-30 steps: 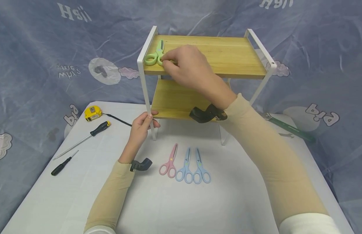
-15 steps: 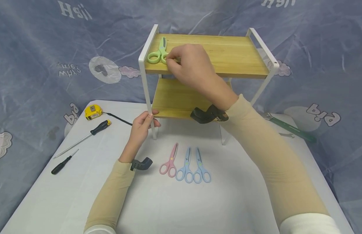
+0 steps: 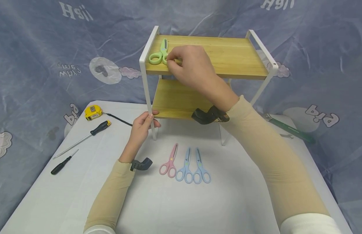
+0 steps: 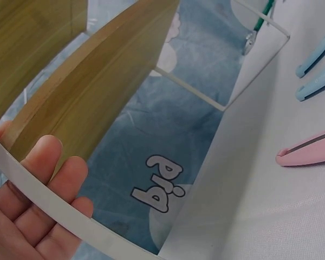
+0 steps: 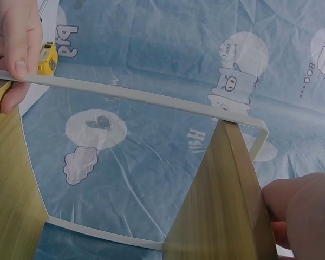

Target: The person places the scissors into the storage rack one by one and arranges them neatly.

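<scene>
Green scissors lie on the top board of a two-tier shelf, near its left rail, blades pointing away. My right hand pinches their right handle loop, which the fingertips partly cover. In the right wrist view, the board hides the scissors, and only part of the right hand shows. Lower down, my left hand grips the shelf's white front-left leg at the lower board. The left wrist view shows that hand's fingers curled around the white leg. Pink scissors lie on the table below.
Two blue scissors lie beside the pink pair. At left are a yellow tape measure, a large screwdriver and a small one. A green-handled tool and a wrench lie at right. Cloth hangs behind.
My right hand and the green scissors have shifted slightly right, away from the left rail. The shelf appears a touch further right too. My left hand keeps its grip on the leg.
</scene>
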`<state>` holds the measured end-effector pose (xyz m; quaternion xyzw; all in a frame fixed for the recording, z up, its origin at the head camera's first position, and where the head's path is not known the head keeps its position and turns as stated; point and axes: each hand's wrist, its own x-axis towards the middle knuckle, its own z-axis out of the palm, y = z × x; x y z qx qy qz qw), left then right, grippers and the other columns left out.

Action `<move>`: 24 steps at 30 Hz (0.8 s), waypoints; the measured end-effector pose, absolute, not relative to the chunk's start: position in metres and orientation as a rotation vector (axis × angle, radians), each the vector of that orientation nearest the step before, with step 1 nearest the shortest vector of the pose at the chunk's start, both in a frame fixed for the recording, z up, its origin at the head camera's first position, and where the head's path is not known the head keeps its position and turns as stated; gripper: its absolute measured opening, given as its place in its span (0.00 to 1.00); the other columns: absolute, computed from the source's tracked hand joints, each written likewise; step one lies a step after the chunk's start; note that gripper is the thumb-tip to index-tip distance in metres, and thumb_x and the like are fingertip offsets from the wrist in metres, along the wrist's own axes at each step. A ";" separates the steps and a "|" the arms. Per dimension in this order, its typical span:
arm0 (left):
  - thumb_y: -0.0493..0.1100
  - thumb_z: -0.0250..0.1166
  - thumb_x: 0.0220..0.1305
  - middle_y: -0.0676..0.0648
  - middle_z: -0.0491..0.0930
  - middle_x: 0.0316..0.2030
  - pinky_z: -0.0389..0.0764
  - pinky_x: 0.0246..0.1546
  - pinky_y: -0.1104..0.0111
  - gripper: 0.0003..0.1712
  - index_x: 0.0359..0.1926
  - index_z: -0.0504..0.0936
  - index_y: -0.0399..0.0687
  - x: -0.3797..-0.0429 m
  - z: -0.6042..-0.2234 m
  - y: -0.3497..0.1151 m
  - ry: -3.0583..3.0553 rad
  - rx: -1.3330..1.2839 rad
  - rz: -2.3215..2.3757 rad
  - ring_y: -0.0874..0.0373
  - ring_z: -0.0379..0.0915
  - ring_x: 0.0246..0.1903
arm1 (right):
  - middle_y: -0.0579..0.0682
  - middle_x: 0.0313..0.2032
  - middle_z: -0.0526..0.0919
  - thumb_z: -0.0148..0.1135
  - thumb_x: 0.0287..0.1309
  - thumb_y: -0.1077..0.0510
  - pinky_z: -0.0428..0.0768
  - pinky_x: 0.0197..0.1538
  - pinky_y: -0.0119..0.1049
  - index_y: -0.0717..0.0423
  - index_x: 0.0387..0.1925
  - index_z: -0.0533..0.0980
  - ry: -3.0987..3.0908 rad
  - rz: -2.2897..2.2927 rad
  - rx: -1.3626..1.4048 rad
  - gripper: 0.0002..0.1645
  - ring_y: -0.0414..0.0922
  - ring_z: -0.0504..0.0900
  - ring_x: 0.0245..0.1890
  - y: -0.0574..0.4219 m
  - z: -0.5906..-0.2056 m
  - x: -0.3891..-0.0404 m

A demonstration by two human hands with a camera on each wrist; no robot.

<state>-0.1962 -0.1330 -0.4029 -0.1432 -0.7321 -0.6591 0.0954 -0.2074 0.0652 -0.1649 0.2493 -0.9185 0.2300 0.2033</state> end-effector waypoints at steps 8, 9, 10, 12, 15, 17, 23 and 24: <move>0.41 0.49 0.80 0.34 0.84 0.29 0.82 0.54 0.45 0.19 0.56 0.80 0.32 -0.195 -0.402 -0.133 -2.163 -0.436 -1.962 0.64 0.84 0.35 | 0.47 0.38 0.89 0.54 0.67 0.57 0.62 0.29 0.32 0.53 0.47 0.86 -2.595 0.657 0.667 0.16 0.41 0.65 0.22 0.066 -0.165 -0.206; 0.41 0.49 0.80 0.34 0.84 0.28 0.82 0.54 0.45 0.19 0.56 0.80 0.32 -0.195 -0.402 -0.133 -2.165 -0.435 -1.957 0.64 0.84 0.35 | 0.47 0.39 0.89 0.54 0.67 0.57 0.62 0.29 0.32 0.53 0.47 0.86 -2.595 0.658 0.662 0.16 0.42 0.65 0.23 0.066 -0.165 -0.206; 0.42 0.49 0.80 0.34 0.84 0.28 0.82 0.54 0.45 0.19 0.56 0.80 0.32 -0.195 -0.402 -0.133 -2.163 -0.436 -1.957 0.64 0.84 0.35 | 0.47 0.40 0.89 0.55 0.67 0.57 0.62 0.30 0.32 0.53 0.48 0.86 -2.592 0.662 0.660 0.16 0.42 0.66 0.23 0.066 -0.165 -0.206; 0.42 0.49 0.81 0.33 0.84 0.29 0.82 0.54 0.46 0.19 0.56 0.80 0.32 -0.196 -0.402 -0.133 -2.167 -0.435 -1.953 0.65 0.84 0.35 | 0.47 0.42 0.90 0.55 0.67 0.56 0.63 0.31 0.32 0.52 0.49 0.86 -2.587 0.663 0.653 0.16 0.42 0.67 0.25 0.066 -0.165 -0.206; 0.42 0.49 0.81 0.30 0.83 0.30 0.82 0.54 0.47 0.20 0.57 0.79 0.32 -0.196 -0.403 -0.133 -2.178 -0.441 -1.944 0.65 0.84 0.35 | 0.46 0.45 0.90 0.55 0.68 0.55 0.64 0.30 0.33 0.51 0.50 0.85 -2.585 0.655 0.632 0.17 0.42 0.69 0.27 0.067 -0.166 -0.204; 0.43 0.49 0.81 0.28 0.82 0.31 0.83 0.54 0.51 0.20 0.57 0.79 0.32 -0.197 -0.403 -0.133 -2.187 -0.444 -1.937 0.66 0.83 0.35 | 0.45 0.46 0.90 0.56 0.68 0.53 0.65 0.30 0.34 0.51 0.51 0.85 -2.589 0.636 0.611 0.17 0.43 0.70 0.29 0.068 -0.167 -0.202; 0.43 0.49 0.81 0.31 0.83 0.29 0.85 0.52 0.60 0.20 0.57 0.79 0.31 -0.196 -0.403 -0.134 -2.187 -0.448 -1.930 0.66 0.84 0.35 | 0.48 0.50 0.89 0.56 0.71 0.51 0.69 0.32 0.37 0.52 0.54 0.83 -2.574 0.603 0.602 0.18 0.45 0.73 0.29 0.070 -0.171 -0.197; 0.43 0.49 0.81 0.31 0.83 0.29 0.85 0.51 0.59 0.20 0.56 0.79 0.31 -0.196 -0.403 -0.134 -2.184 -0.450 -1.930 0.65 0.84 0.35 | 0.49 0.51 0.89 0.56 0.70 0.51 0.71 0.34 0.37 0.53 0.56 0.82 -2.565 0.614 0.616 0.19 0.46 0.72 0.29 0.072 -0.171 -0.195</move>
